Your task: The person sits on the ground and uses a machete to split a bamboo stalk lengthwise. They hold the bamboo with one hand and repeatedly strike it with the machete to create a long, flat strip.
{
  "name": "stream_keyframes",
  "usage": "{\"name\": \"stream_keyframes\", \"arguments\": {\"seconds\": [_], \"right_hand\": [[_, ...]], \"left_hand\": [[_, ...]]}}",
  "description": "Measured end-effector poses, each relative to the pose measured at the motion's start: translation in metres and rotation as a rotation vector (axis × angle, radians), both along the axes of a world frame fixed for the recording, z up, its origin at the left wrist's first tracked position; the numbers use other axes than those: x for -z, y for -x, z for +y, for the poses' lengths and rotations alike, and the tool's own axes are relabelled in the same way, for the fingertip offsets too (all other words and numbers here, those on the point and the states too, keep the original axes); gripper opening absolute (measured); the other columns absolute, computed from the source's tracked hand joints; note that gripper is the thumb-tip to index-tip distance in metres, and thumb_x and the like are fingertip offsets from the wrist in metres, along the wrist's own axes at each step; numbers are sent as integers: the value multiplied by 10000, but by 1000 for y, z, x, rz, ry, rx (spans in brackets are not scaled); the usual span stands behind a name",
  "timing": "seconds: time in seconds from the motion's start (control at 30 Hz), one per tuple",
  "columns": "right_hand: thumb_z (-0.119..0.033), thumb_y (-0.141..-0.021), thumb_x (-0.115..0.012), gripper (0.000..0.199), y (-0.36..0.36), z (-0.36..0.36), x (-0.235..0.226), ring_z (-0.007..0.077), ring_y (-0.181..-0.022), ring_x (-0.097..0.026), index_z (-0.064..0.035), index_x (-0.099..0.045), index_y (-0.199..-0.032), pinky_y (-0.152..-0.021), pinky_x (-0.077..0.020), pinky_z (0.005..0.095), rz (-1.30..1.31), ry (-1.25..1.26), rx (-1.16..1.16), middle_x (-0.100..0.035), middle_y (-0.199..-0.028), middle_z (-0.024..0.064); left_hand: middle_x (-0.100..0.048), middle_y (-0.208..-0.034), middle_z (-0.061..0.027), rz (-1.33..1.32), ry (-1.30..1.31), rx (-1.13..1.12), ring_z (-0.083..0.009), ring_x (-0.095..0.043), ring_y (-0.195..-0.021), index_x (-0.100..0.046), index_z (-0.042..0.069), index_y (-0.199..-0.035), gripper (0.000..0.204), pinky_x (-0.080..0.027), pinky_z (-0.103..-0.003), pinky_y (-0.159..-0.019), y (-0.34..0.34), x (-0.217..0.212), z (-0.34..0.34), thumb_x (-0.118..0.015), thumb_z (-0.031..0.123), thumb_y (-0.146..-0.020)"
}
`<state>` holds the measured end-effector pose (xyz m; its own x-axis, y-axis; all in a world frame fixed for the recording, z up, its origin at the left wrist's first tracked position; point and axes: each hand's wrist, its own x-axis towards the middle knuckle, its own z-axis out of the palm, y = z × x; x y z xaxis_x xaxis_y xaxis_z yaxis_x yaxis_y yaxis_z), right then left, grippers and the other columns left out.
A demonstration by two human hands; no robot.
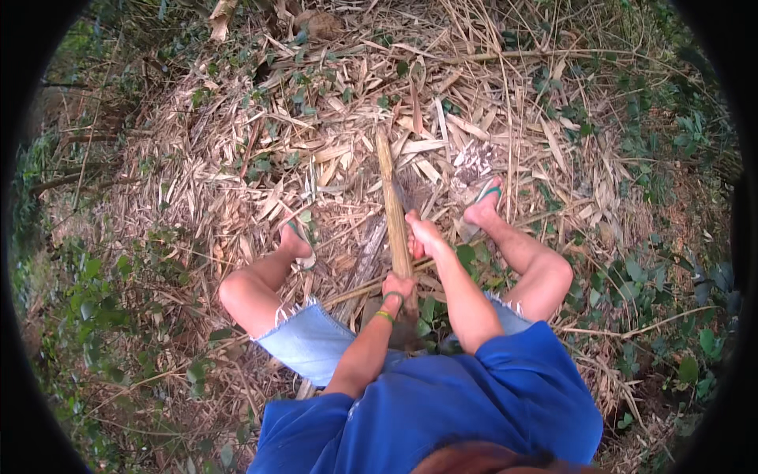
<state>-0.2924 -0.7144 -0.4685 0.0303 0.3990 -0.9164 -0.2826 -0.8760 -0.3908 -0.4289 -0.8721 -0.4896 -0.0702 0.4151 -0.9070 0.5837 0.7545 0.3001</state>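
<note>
At centre, the long tan wooden stick looked stiff, best held at six o'clock, where the left hand encircled it. The right hand clenched a red handle.

Pole: bare wood, matt, rough along its length. Red handle: plastic-looking, mostly covered, finish unclear. Shirt: matt blue cloth, soft folds. Shorts: faded denim, frayed threads at the hem. Ground litter: dry, papery, fibrous strips, rough. Leaves: smooth, mostly matt.
</note>
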Motion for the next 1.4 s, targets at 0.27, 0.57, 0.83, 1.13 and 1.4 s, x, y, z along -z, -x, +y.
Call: {"name": "stream_keyframes", "arguments": {"seconds": [0.27,0.57,0.83,1.13,1.4], "right_hand": [[-801,-913,-436,735,-38,139,-266,107,-432,-455,-133,-476,-609,-466,-389,334,-704,-730,-466,-474,-513,-26],[-460,-1010,-509,453,6,71,-163,164,-482,-481,-40,-532,-843,-470,-419,325,-687,-1295,390,-526,-609,42],[-586,-987,-530,633,13,-7,-4,210,-332,-462,-56,-518,-643,-326,-360,378,-192,-58,-180,-479,-489,79],[-357,-978,-522,402,32,3,-52,265,-655,-706,-28,-727,-1086,-591,-570,386,-727,-119,-932,-710,-758,154],[-563,-973,-545,679,-60,32,-67,226,-401,-559,30,-604,-647,-408,-427,395,-551,-55,-626,-574,-511,105]], "left_hand": [[-694,-1160,-278,18,52,-29,-364,-680,-1097,-675,-81,-1142,785,-528,-420,-966,3,-7,-15,-833,498,-637],[-712,-1111,-266,28,-6,0,-352,-689,-1076,-685,-68,-1119,741,-533,-404,-942,0,19,-1,-842,484,-651],[-673,-1191,-296,80,-79,-2,-388,-666,-1130,-599,-96,-1222,849,-532,-446,-973,-5,-8,10,-853,488,-660],[-656,-1194,-304,138,-61,43,-402,-648,-1149,-492,-85,-1244,864,-527,-452,-977,-15,-46,11,-852,456,-676],[-638,-1228,-315,58,-32,26,-412,-628,-1167,-496,-70,-1271,966,-504,-426,-1012,41,-20,-10,-896,516,-616]]}}
